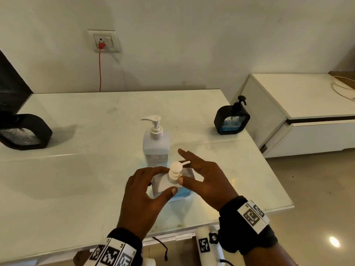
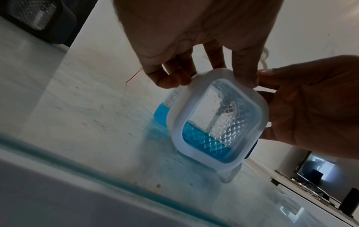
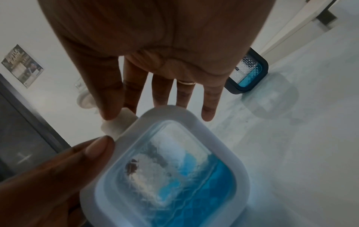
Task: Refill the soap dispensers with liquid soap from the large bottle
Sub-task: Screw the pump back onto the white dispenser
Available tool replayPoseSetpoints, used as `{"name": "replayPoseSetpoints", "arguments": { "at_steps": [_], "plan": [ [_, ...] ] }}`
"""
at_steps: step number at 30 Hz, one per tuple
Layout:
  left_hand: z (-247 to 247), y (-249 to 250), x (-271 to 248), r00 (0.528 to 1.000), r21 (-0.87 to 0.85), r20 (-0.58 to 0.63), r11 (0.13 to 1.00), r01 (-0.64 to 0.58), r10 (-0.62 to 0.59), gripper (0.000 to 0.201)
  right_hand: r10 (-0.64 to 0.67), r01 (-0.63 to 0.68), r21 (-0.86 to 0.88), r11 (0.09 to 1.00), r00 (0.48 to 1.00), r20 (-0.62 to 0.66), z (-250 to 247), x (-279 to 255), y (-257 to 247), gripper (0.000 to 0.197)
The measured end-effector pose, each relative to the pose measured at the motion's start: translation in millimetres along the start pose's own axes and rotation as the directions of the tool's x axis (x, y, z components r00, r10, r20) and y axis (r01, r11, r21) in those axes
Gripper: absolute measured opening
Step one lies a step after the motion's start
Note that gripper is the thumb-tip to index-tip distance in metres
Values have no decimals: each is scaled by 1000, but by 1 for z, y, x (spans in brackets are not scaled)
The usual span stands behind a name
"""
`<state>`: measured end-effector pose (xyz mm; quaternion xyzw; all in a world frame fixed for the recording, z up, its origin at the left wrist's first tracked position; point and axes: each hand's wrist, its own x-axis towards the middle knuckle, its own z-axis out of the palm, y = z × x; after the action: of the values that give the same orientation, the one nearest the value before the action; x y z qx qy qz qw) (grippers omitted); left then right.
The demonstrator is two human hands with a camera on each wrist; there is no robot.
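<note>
Head view looks down; both wrist views closely share the white dispenser.

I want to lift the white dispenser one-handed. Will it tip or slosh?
The white dispenser looks under half full of blue soap, so probably light, though the liquid may slosh. Its smooth frame might be slippery. The left hand steadying its top suggests some tippiness.
</note>
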<state>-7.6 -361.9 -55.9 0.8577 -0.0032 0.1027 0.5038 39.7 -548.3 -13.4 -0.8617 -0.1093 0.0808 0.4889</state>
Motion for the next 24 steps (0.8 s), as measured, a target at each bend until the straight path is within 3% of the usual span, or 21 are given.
{"name": "replayPoseSetpoints", "arguments": {
  "at_steps": [3,6,12,18,24],
  "plan": [
    [0,-1,0,1000,3,4,1000,5,-5,44,10,-9,3,1000,999,-41,3,2,-1,43],
    [0,-1,0,1000,10,6,1000,3,-3,45,-5,5,13,1000,998,-56,5,2,0,38],
    [0,-2,0,1000,26,12,1000,5,-5,46,-46,50,-71,996,997,68,-2,2,0,58],
    [0,-1,-1,1000,32,10,999,5,-5,47,-38,37,-78,996,999,-8,3,3,-3,52],
    [-2,0,0,998,43,24,998,52,-54,59,-47,51,-109,993,998,34,4,2,-3,59]
  ]
}}
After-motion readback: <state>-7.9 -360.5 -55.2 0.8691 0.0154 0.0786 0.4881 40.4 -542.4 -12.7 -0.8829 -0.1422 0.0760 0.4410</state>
